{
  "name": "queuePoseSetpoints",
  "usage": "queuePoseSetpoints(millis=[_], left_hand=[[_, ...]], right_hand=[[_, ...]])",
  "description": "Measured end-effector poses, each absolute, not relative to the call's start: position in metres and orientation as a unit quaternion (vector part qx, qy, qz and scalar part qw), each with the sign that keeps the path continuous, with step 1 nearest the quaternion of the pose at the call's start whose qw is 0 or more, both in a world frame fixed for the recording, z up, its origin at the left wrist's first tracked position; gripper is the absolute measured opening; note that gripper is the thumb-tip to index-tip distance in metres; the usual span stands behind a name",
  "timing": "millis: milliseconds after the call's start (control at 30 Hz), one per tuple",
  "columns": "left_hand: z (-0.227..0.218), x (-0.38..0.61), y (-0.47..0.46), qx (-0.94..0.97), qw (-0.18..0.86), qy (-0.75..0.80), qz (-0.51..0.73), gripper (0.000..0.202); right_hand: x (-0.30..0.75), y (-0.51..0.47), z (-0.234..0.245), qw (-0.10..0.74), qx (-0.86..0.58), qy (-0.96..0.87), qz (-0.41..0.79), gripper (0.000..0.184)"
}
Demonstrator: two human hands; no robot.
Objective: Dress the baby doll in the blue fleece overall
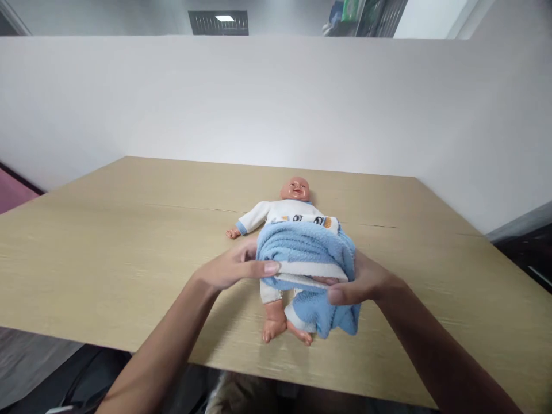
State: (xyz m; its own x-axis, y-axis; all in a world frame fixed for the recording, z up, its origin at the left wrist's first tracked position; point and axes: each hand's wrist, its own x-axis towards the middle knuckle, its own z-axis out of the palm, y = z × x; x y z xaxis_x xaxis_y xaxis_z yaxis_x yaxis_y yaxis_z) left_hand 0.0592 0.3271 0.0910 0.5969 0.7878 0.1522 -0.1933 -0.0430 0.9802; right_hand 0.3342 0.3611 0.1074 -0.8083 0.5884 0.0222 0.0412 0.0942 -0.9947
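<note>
No text, label, brand, number or sign can be read.
</note>
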Motion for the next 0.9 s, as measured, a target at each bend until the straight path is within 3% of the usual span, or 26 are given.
queuePoseSetpoints(millis=[167,333,500,667,900], left_hand=[[0.071,0.077,0.256,0.532,0.633,0.37,0.423,0.034],[0.053,0.09,0.218,0.5,0.528,0.522,0.446,0.04],[0.028,0.094,0.201,0.516,0.452,0.586,0.431,0.049],[0.005,0.098,0.2,0.545,0.404,0.618,0.396,0.043],[-0.01,0.093,0.213,0.58,0.352,0.657,0.329,0.035]], right_hand=[[0.32,0.315,0.105,0.262,-0.382,-0.704,0.539,0.047],[0.298,0.275,0.104,0.258,-0.436,-0.74,0.442,0.019],[0.29,0.26,0.09,0.236,-0.444,-0.776,0.38,0.022],[0.286,0.261,0.065,0.186,-0.492,-0.789,0.319,0.02],[0.282,0.276,0.043,0.179,-0.49,-0.798,0.303,0.028]])
